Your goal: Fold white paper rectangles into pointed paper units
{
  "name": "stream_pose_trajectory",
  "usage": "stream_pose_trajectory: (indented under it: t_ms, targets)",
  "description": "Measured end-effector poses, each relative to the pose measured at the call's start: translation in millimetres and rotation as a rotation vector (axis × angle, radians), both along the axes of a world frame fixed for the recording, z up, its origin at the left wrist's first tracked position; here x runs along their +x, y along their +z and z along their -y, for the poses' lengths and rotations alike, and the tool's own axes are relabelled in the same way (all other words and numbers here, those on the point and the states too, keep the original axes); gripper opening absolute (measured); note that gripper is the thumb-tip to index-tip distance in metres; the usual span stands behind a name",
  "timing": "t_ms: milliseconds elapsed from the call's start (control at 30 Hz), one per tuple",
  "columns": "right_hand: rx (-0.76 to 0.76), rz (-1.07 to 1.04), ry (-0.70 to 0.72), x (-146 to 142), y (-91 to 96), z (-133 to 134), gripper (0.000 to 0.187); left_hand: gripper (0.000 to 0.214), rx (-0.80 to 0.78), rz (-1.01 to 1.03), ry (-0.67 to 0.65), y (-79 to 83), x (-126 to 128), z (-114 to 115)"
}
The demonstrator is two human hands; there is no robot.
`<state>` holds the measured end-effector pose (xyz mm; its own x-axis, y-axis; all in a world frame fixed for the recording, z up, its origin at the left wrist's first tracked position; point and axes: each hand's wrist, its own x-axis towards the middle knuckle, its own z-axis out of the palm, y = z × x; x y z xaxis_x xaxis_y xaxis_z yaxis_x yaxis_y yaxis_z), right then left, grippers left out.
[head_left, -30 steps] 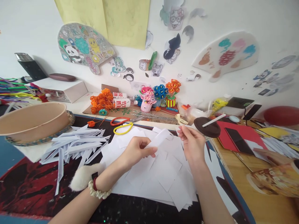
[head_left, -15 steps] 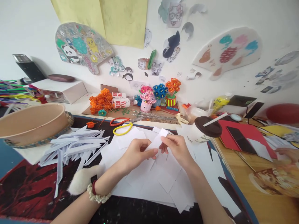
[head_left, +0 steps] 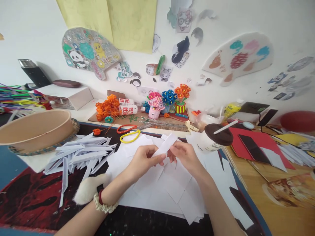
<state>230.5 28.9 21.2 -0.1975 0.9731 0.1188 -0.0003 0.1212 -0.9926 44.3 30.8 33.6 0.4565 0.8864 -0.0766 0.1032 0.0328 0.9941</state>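
Observation:
A narrow folded white paper strip (head_left: 165, 144) is held up between my two hands, slanting up to the right. My left hand (head_left: 147, 159) pinches its lower end, thumb on top. My right hand (head_left: 184, 152) has its fingers closed on the strip's right edge; the fingertips are partly hidden behind the paper. Loose white paper sheets (head_left: 157, 193) lie spread beneath both hands. To the left rests a pile of folded paper strips (head_left: 81, 152). Beyond the hands are scissors (head_left: 130, 131) with one red and one yellow handle.
A round beige basin (head_left: 36, 126) stands at far left. A lidded cup with a straw (head_left: 216, 139) is right of the paper. Pipe-cleaner flowers (head_left: 107, 106) line the back. A phone (head_left: 253, 148) lies on a red folder (head_left: 237, 137) at right.
The paper strip looks narrower and more upright between my fingers, with its small top flap no longer showing. A person's hand at the far right has gone from view. The camera has shifted slightly.

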Motion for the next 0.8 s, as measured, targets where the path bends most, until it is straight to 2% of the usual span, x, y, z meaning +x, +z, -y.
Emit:
stream_pose_trajectory:
  t_ms: [167,267,400,500,567,733,800]
  targets:
    - [-0.022,0.075,-0.06,-4,0.2,3,0.038,0.037,0.086,-0.115,-0.09,-2.0,0,-2]
    - [-0.052,0.137,0.023,1,4.6,3,0.038,0.048,0.116,-0.076,-0.064,-0.1,0,-3]
    - [-0.082,0.265,0.162,2,9.5,4,0.039,0.032,0.112,0.013,0.03,2.5,0,-3]
    - [-0.104,0.276,0.21,0,7.7,3,0.038,0.022,0.108,0.024,0.069,1.3,0,-3]
    - [-0.089,0.242,0.151,-3,4.9,2,0.033,0.021,0.12,-0.012,0.101,-0.5,0,-2]
    - [0.041,0.155,-0.257,-14,2.1,6,0.017,0.024,0.213,-0.14,0.238,-3.0,-2,-2]
    - [0.109,0.197,-0.362,-22,3.0,12,0.017,0.024,0.233,-0.152,0.269,-3.6,-3,-1]
